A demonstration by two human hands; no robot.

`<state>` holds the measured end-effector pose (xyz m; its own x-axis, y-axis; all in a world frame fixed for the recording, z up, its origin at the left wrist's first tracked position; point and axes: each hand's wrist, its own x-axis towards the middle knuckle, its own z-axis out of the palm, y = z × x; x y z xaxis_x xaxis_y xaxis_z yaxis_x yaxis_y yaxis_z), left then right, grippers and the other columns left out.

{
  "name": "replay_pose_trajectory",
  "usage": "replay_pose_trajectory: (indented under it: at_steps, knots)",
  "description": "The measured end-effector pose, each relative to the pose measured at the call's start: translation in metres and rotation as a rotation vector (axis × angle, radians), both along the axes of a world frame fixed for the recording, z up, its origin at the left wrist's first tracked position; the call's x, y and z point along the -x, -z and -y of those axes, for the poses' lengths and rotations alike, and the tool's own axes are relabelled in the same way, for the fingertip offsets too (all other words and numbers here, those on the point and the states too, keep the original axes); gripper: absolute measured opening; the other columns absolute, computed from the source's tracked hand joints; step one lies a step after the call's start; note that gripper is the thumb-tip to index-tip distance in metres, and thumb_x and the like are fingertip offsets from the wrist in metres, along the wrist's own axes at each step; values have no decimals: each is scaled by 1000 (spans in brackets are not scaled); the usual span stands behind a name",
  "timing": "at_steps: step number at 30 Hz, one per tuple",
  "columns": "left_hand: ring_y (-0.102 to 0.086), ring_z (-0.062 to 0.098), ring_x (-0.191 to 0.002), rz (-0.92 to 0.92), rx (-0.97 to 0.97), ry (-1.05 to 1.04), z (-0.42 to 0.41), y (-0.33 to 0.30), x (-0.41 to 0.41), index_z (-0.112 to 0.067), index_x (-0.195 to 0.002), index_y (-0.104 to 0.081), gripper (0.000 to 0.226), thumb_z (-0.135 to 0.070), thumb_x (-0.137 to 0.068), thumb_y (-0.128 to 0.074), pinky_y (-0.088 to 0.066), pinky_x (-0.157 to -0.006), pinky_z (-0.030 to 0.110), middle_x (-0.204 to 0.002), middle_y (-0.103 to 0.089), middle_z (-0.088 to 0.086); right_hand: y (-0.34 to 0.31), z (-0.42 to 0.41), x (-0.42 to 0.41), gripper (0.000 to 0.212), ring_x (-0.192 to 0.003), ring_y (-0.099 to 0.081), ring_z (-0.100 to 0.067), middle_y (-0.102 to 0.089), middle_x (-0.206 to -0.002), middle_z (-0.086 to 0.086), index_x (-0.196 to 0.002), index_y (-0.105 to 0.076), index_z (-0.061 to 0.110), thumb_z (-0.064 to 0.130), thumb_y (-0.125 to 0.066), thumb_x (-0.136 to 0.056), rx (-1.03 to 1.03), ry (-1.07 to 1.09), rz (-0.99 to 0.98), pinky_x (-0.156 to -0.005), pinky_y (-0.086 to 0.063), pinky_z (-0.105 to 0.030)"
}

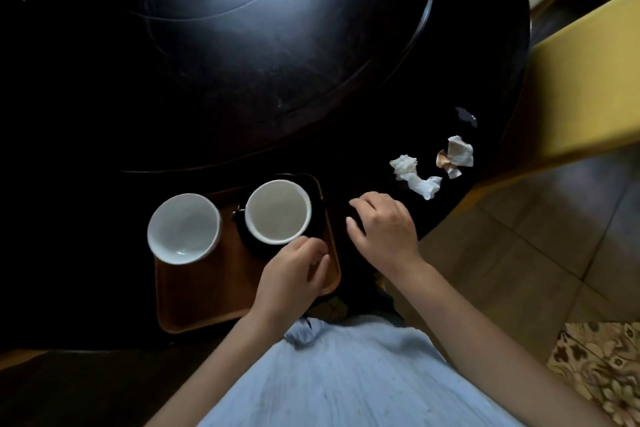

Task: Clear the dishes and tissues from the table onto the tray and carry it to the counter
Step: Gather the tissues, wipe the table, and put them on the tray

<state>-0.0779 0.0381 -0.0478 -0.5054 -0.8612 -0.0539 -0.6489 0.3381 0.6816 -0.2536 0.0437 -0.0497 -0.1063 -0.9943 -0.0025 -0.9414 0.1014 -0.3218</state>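
Note:
A brown wooden tray (194, 302) lies at the near edge of the dark round table (242, 97). On it stand a white bowl (183, 229) at the left and a black cup with a white inside (277, 211) at the right. My left hand (294, 274) hovers over the tray's right part, just in front of the cup, fingers loosely curled and holding nothing. To the right of the tray my right hand (384, 225) rests on the table with fingers spread. A crumpled white tissue (415, 177) and a white-and-brown crumpled tissue (455, 156) lie further right.
A yellow chair (581, 80) stands at the table's right edge. A raised turntable disc (221, 45) fills the table's middle. A small dark scrap (467, 114) lies beyond the tissues. Tiled floor (536, 253) and a patterned mat (602, 367) are at the right.

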Motion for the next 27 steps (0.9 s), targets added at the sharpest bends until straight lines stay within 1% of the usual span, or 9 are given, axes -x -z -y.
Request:
replay_pose_trajectory:
  at_steps: [2, 5, 7, 9, 12, 15, 18, 22, 27]
  knots:
    - [-60, 17, -75, 33, 84, 33, 6, 0, 32, -15, -91, -62, 12, -23, -86, -55, -51, -59, 32, -86, -62, -1, 3, -7, 34, 24, -92, -61, -27, -66, -99, -9, -103, -64, 9, 24, -59, -85, -24, 47, 2, -78, -50, -40]
    - [-61, 16, -87, 73, 124, 3, 18, 7, 81, -14, -103, -61, 21, -25, -86, -56, -49, -65, 24, -100, -61, 1, 8, -11, 92, 26, -100, -58, -25, -64, -107, -7, -108, -62, 11, 25, -57, -86, -105, 115, -12, -81, -48, -37]
    - [-58, 18, -103, 104, 127, -12, 27, 15, 114, -14, -115, -57, 32, -27, -86, -56, -48, -76, 23, -115, -59, 4, 12, -10, 131, 31, -107, -55, -24, -61, -117, -7, -115, -60, 13, 24, -58, -86, -118, 140, -39, -84, -47, -36]
    - [-48, 23, -123, 169, 120, 4, 37, 25, 143, -13, -127, -50, 44, -30, -87, -55, -45, -94, 31, -132, -51, 10, 17, -4, 163, 41, -118, -49, -25, -54, -129, -8, -126, -51, 15, 26, -59, -87, -137, 138, -64, -90, -46, -37]
    - [-27, 27, -139, 275, 87, 9, 53, 39, 180, -16, -139, -35, 58, -37, -88, -52, -29, -110, 39, -149, -32, 14, 24, 13, 203, 53, -131, -34, -26, -37, -143, -10, -136, -38, 19, 33, -57, -88, -197, 115, -130, -98, -42, -39]
    - [-17, 27, -142, 370, 62, 23, 60, 50, 207, -21, -143, -25, 61, -45, -90, -43, -24, -111, 41, -154, -21, 12, 34, 31, 228, 62, -137, -24, -29, -28, -149, -12, -138, -32, 20, 38, -59, -85, -283, 86, -148, -101, -40, -41]
    - [-13, 24, -143, 436, 22, 87, 65, 58, 227, -26, -144, -21, 61, -52, -91, -36, -23, -112, 42, -156, -16, 9, 43, 45, 241, 67, -137, -24, -32, -27, -149, -14, -136, -31, 22, 42, -64, -81, -336, 78, -75, -102, -39, -44]
    - [-20, 26, -141, 448, 2, 145, 68, 62, 235, -19, -138, -36, 60, -48, -87, -50, -32, -109, 41, -154, -22, 12, 53, 52, 243, 71, -132, -29, -31, -29, -148, -10, -136, -34, 24, 56, -59, -78, -377, 24, -49, -98, -41, -46]
    - [-35, 29, -133, 372, 18, 160, 60, 59, 221, -14, -130, -49, 59, -37, -78, -67, -41, -101, 41, -146, -36, 16, 58, 52, 240, 75, -129, -31, -32, -28, -147, -11, -134, -38, 25, 63, -59, -72, -355, 48, -67, -95, -45, -47]
